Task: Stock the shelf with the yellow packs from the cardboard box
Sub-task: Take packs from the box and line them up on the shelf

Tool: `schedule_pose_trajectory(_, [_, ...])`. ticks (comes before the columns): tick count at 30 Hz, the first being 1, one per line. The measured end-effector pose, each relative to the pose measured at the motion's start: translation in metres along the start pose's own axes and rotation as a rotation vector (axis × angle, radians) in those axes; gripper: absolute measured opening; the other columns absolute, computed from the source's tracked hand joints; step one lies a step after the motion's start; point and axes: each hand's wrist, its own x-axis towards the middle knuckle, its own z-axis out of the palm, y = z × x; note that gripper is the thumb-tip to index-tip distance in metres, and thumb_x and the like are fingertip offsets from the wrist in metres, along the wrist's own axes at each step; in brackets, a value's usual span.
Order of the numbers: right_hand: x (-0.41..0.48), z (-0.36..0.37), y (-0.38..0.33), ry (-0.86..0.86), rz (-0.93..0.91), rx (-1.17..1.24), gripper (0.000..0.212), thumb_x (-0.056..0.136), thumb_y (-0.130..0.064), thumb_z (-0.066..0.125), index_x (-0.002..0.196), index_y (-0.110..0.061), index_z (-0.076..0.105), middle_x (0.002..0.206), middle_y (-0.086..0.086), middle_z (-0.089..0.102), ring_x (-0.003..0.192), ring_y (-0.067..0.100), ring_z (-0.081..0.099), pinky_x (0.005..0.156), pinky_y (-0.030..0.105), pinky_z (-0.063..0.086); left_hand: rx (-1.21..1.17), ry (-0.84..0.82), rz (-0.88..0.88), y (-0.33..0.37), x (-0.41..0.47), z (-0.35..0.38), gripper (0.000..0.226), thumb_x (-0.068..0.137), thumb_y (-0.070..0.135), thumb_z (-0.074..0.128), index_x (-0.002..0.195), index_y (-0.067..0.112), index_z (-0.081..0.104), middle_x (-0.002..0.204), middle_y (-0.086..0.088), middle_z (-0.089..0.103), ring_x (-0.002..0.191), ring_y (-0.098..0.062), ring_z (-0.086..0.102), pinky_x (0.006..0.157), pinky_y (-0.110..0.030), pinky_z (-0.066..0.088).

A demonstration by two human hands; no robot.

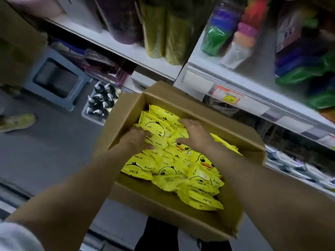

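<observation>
An open cardboard box (126, 113) sits in front of me, filled with several yellow packs (168, 169) printed with a duck face. Both my hands are inside, over the packs at its far end. My left hand (138, 140) has its fingers curled round the edge of some packs. My right hand (196, 135) arches over a neighbouring pack, fingers and thumb spread round it. The white shelf (257, 105) with a red and yellow price tag (227, 96) runs just beyond and to the right of the box.
Green rolls (163, 37) and stacked coloured cups (219, 31) fill the upper shelf. On the grey floor to the left stand a blue-grey stool (54, 80) and a tray of dark bottles (101, 103). Another person's yellow shoe (17, 122) is at the far left.
</observation>
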Motion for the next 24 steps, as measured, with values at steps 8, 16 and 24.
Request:
schedule_pose_trajectory(8, [0.034, 0.034, -0.020, 0.126, 0.092, -0.054, 0.083, 0.085, -0.051, 0.068, 0.150, -0.014, 0.030, 0.141, 0.012, 0.042, 0.133, 0.030, 0.034, 0.107, 0.040, 0.034, -0.130, 0.069, 0.084, -0.023, 0.018, 0.018, 0.042, 0.077, 0.046, 0.077, 0.112, 0.024, 0.072, 0.124, -0.004, 0.056, 0.126, -0.023, 0.040, 0.105, -0.031, 0.035])
schedule_pose_trajectory(16, [0.046, 0.054, -0.033, 0.289, 0.196, -0.050, 0.044, 0.084, -0.044, 0.070, 0.121, -0.024, 0.059, 0.124, 0.008, 0.050, 0.120, 0.028, 0.040, 0.093, 0.039, 0.044, -0.172, 0.067, 0.132, -0.034, 0.020, 0.027, 0.028, 0.075, 0.028, 0.082, 0.099, 0.018, 0.070, 0.114, -0.004, 0.059, 0.116, -0.022, 0.045, 0.096, -0.028, 0.035])
schedule_pose_trajectory(24, [0.023, 0.034, -0.021, 0.218, 0.143, 0.089, 0.031, 0.095, -0.031, 0.062, 0.120, -0.015, 0.051, 0.118, 0.013, 0.061, 0.109, 0.037, 0.057, 0.081, 0.036, 0.044, -0.231, 0.058, 0.055, -0.021, 0.013, 0.019, 0.012, 0.083, 0.020, 0.076, 0.087, 0.010, 0.072, 0.089, -0.004, 0.071, 0.087, -0.018, 0.065, 0.075, -0.029, 0.052])
